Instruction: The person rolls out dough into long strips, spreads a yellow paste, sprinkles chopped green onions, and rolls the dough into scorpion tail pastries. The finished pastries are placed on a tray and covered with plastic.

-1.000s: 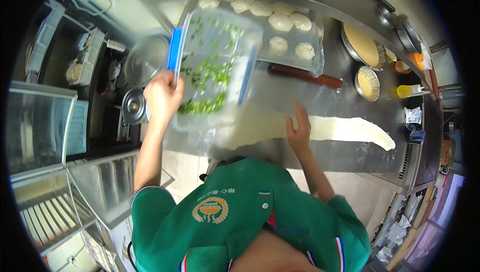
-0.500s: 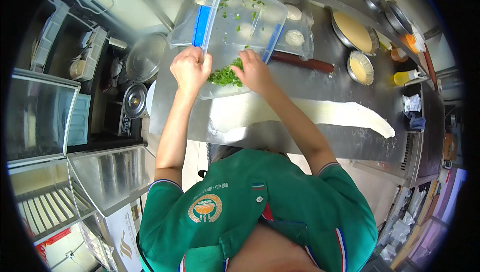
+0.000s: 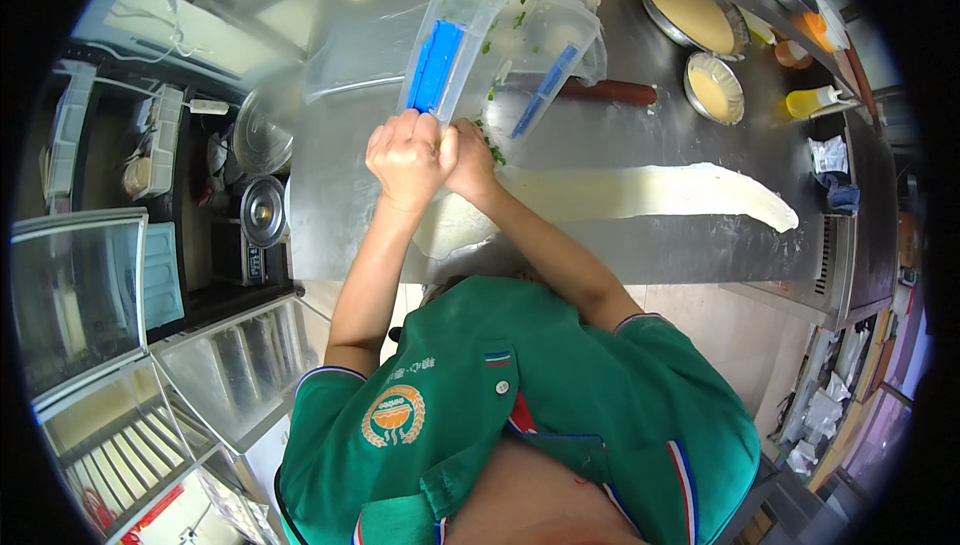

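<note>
A clear plastic container (image 3: 478, 30) with blue side clips is tilted over the steel counter, its near edge toward me. My left hand (image 3: 408, 157) is closed around its near left corner, just below a blue clip. My right hand (image 3: 468, 165) is against the left one at the container's near edge, its fingers mostly hidden. Chopped green scallions (image 3: 493, 150) show beside the right hand, and bits cling inside the container. A long, thin sheet of dough (image 3: 640, 195) stretches across the counter under my right forearm and off to the right.
A dark red rolling pin (image 3: 610, 93) lies beyond the dough. Back right are a large metal pan (image 3: 690, 10) and a smaller bowl (image 3: 714, 95), both with pale yellow contents, and a yellow bottle (image 3: 810, 102). Lidded metal pots (image 3: 263, 210) stand left of the counter.
The container has tipped more steeply and swung round. My right hand has moved left from the scallions to meet my left hand. The pile of scallions is now mostly hidden.
</note>
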{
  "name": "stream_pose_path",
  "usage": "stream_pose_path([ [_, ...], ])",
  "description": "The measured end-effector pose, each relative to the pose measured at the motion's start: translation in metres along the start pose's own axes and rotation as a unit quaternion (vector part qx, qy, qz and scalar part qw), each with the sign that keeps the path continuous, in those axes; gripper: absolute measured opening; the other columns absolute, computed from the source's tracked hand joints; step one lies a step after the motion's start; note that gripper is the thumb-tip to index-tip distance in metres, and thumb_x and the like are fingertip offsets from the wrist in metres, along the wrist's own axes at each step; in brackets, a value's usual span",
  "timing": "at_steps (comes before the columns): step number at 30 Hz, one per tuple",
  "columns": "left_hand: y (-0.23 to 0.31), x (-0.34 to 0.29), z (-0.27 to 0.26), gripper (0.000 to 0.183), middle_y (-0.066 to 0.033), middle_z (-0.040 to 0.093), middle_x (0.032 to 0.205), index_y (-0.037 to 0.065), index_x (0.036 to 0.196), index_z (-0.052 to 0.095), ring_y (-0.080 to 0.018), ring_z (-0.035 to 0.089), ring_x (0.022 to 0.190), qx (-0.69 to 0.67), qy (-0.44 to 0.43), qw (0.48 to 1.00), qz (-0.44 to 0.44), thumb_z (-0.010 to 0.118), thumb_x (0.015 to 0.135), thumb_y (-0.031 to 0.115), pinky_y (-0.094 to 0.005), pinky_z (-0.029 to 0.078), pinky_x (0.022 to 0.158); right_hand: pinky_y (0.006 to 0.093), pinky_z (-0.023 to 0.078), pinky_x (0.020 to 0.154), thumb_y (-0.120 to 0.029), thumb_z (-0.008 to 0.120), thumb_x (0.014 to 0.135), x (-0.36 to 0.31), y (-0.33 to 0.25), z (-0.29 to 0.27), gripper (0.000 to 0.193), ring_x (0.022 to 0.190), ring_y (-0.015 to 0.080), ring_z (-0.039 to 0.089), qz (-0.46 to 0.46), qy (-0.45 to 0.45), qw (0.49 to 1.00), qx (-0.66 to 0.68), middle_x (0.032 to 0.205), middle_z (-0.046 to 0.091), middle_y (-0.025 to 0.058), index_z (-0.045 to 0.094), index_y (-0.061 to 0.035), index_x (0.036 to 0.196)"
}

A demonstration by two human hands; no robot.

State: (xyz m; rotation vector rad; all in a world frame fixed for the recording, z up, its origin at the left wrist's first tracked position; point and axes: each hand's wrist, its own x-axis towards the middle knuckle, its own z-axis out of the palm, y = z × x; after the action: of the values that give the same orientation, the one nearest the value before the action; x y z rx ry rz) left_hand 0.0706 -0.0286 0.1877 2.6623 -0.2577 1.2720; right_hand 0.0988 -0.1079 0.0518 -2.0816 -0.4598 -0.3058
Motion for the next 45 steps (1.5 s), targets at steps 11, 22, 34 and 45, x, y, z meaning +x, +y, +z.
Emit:
stream_pose_path([
  [11, -0.008, -0.001, 0.033, 0.03, -0.0027, 0.047, 0.061, 0.014, 0.057, 0.041, -0.0202, 0.049, 0.052, -0.018, 0.022, 0.998, 0.057, 0.071, 0.06, 0.018, -0.0333, 0.036, 0.049, 0.0403, 0.051, 0.077, -0.006, 0.066, 0.073, -0.041, 0.057, -0.105, 0.026, 0.095, 0.0297, 0.057, -0.15, -0.066, 0.973, -0.164, 0.105, 0.056, 0.0101, 0.061, -0.0067, 0.099],
  [22, 0.005, 0.009, 0.046, 0.028, -0.002, 0.048, 0.061, 0.015, 0.057, 0.043, -0.0203, 0.05, 0.052, -0.041, 0.015, 0.995, 0.086, 0.07, 0.061, 0.018, -0.0334, 0.037, 0.049, 0.0411, 0.053, 0.078, -0.011, 0.059, 0.085, 0.015, 0.073, -0.076, 0.012, 0.095, 0.0327, 0.06, -0.102, -0.103, 0.971, -0.189, 0.102, 0.059, 0.0136, 0.06, -0.006, 0.096],
  [34, -0.178, -0.051, -0.008, 0.021, -0.0058, 0.056, 0.051, 0.0, 0.071, 0.067, -0.0157, 0.052, 0.046, -0.048, -0.116, 0.924, -0.362, 0.067, 0.078, 0.019, -0.0304, 0.043, 0.05, 0.0521, 0.042, 0.094, -0.029, 0.064, 0.086, -0.075, 0.071, -0.116, 0.028, 0.106, 0.0312, 0.055, -0.122, -0.08, 0.973, -0.181, 0.119, 0.058, 0.0094, 0.063, -0.0107, 0.106],
  [45, -0.328, -0.185, -0.036, 0.027, 0.0009, 0.06, 0.071, 0.002, 0.075, 0.067, -0.0087, 0.054, 0.063, -0.212, -0.123, 0.747, -0.618, 0.066, 0.09, 0.024, -0.0238, 0.04, 0.056, 0.0466, 0.042, 0.095, -0.024, 0.069, 0.077, -0.083, 0.152, -0.177, 0.029, 0.106, 0.0291, 0.053, -0.107, -0.132, 0.942, -0.29, 0.112, 0.057, 0.0084, 0.062, -0.0116, 0.102],
])
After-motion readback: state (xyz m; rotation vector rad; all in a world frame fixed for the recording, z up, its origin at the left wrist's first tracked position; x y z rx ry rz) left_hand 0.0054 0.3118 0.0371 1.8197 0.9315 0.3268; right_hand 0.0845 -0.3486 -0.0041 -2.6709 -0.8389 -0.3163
